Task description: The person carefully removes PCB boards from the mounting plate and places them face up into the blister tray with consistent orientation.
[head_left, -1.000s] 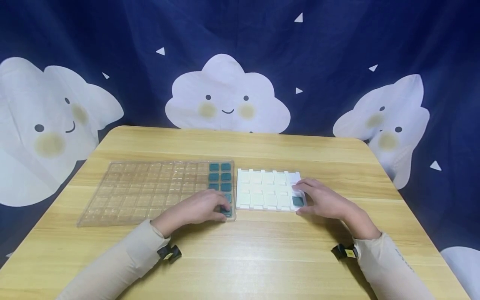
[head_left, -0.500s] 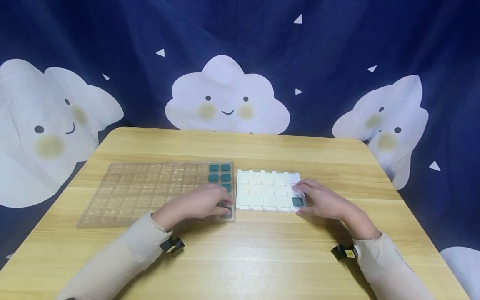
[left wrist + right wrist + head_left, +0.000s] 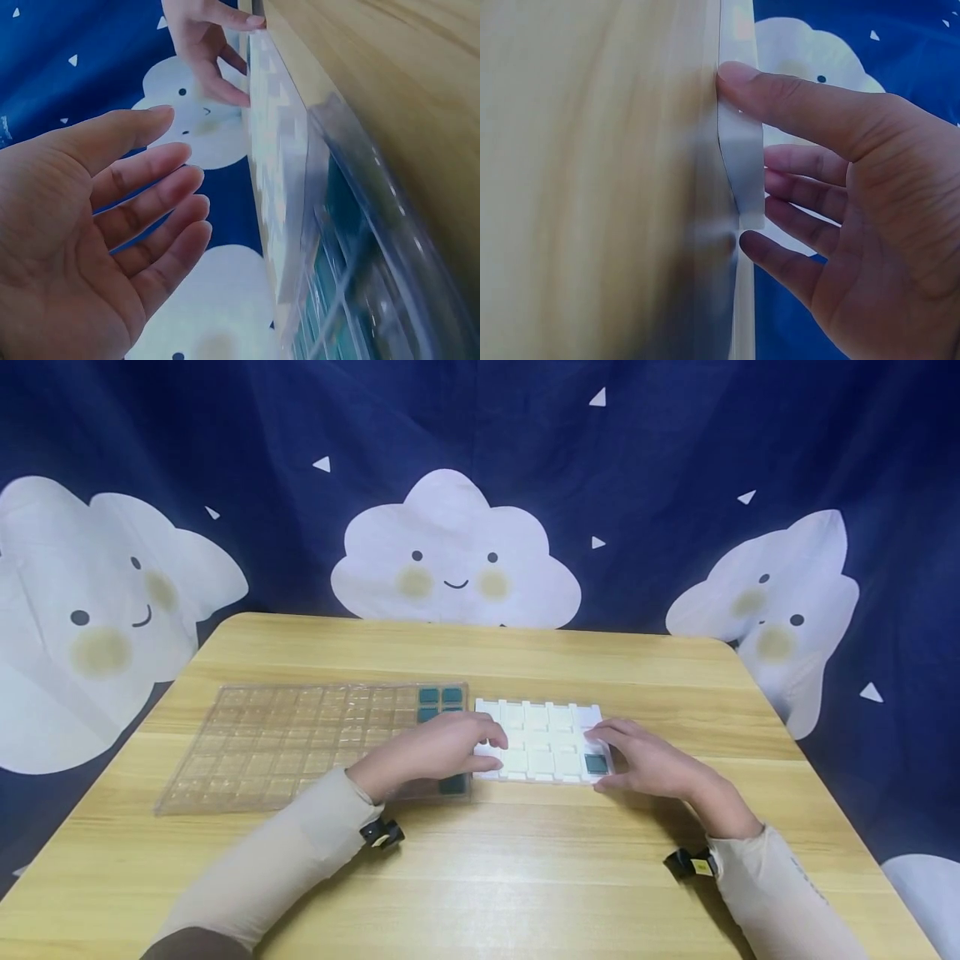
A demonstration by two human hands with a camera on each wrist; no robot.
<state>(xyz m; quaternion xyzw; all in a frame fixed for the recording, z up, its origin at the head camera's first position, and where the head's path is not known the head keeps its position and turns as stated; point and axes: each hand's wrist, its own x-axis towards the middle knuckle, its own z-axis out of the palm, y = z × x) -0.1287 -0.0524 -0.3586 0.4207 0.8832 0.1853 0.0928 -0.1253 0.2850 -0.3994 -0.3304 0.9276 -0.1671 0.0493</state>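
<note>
My left hand (image 3: pixel 442 747) hovers over the left end of a white tray (image 3: pixel 540 739) with square pockets. In the left wrist view its thumb and fingers stand apart, with nothing visible between them. My right hand (image 3: pixel 652 764) holds the right end of that tray; in the right wrist view the thumb (image 3: pixel 739 79) lies against the tray's side. One dark green square chip (image 3: pixel 596 764) sits in the front right pocket. Several green chips (image 3: pixel 428 695) lie in the right columns of a clear plastic tray (image 3: pixel 255 760); my left hand covers some of them.
Both trays lie side by side on a wooden table (image 3: pixel 480 877), the clear one on the left. Behind the table hangs a dark blue curtain (image 3: pixel 480 410) with white clouds.
My left hand has moved right and slightly away from me, from the front right corner of the clear tray to the white tray's left end. My right hand stays at the white tray.
</note>
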